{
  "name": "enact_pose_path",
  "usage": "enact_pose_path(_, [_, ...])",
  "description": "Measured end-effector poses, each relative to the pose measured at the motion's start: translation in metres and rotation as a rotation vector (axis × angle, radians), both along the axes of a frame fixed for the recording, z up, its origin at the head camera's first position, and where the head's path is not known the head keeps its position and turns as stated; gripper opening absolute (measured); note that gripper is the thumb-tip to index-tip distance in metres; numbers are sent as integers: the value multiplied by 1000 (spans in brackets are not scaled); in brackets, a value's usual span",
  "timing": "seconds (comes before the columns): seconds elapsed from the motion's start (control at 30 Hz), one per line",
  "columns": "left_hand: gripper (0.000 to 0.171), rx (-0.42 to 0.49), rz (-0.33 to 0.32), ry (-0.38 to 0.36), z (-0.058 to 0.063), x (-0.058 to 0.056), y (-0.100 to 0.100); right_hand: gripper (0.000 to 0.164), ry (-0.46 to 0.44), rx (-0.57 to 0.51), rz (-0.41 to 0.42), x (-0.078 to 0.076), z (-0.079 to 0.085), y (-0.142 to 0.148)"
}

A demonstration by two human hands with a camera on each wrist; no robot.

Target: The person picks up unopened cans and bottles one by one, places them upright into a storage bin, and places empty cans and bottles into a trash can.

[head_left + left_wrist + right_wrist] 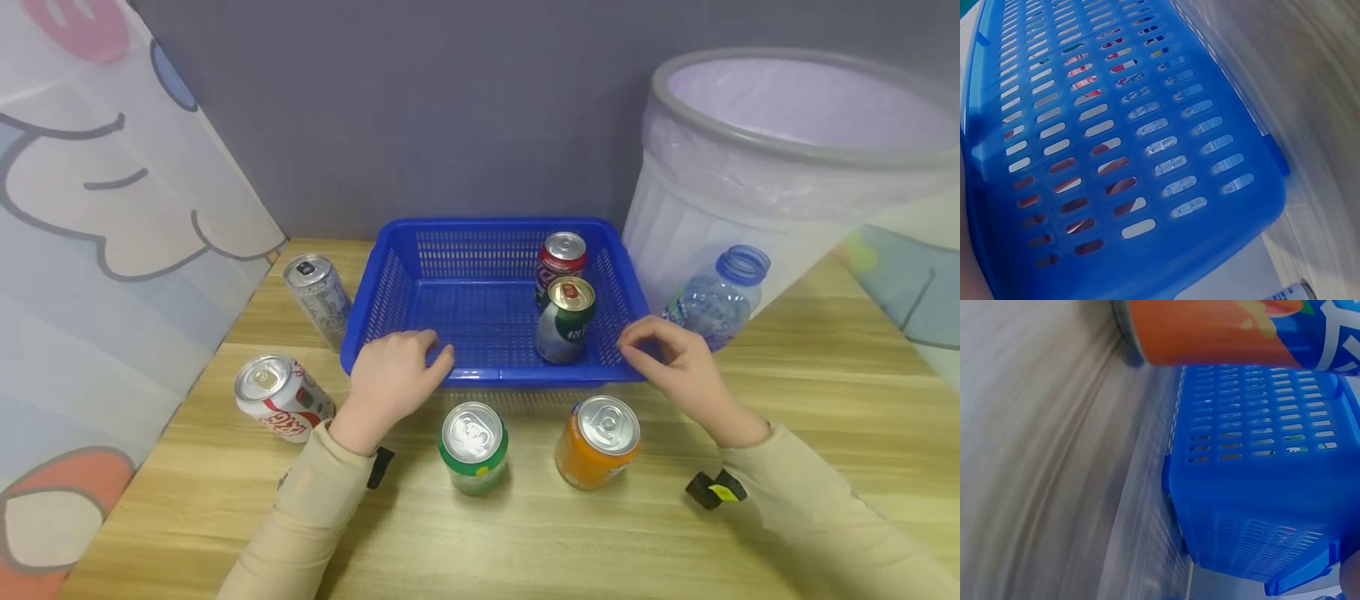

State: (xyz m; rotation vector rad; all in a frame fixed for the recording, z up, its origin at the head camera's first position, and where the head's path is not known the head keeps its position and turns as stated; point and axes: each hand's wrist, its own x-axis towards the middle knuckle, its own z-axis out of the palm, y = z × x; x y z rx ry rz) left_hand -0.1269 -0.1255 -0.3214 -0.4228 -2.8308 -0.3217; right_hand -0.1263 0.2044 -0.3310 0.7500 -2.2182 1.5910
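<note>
A blue perforated plastic basket (pixel 472 375) stands on the wooden table, its wall close up in both wrist views. My left hand (pixel 397 375) grips its front left rim, fingers curled over and thumb pointing right. At the front right corner, my right hand (pixel 675 367) pinches the rim between thumb and curved fingers. Inside, on the right, a dark green can (pixel 566 325) stands upright before a red can (pixel 558 258). Between my forearms, outside the basket, are a green-and-silver soda can (pixel 472 450) and an orange soda can (pixel 597 442), also large in the right wrist view.
Left of the basket stand a silver patterned can (pixel 321 296) and a white-and-red cola can (pixel 285 398). A blue-tinted plastic bottle (pixel 716 300) leans near the white bin (pixel 750 200) with its bag liner. A grey wall (pixel 420 108) rises behind.
</note>
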Motion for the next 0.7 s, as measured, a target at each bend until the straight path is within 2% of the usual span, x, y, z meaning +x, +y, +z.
enact_pose_path(0.17, [34, -2, 5, 3, 1, 0, 0, 36, 5, -115, 41, 1, -3, 0])
enact_pose_path(0.4, [36, 2, 3, -1, 2, 1, 1, 42, 11, -332, 162, 4, -7, 2])
enact_pose_path(0.53, [36, 0, 1, 3, 2, 0, 1, 38, 1, -380, 191, 7, -9, 6])
enact_pose_path(0.7, [36, 3, 2, -6, 2, 1, 1, 39, -18, -392, 176, 11, -11, 10])
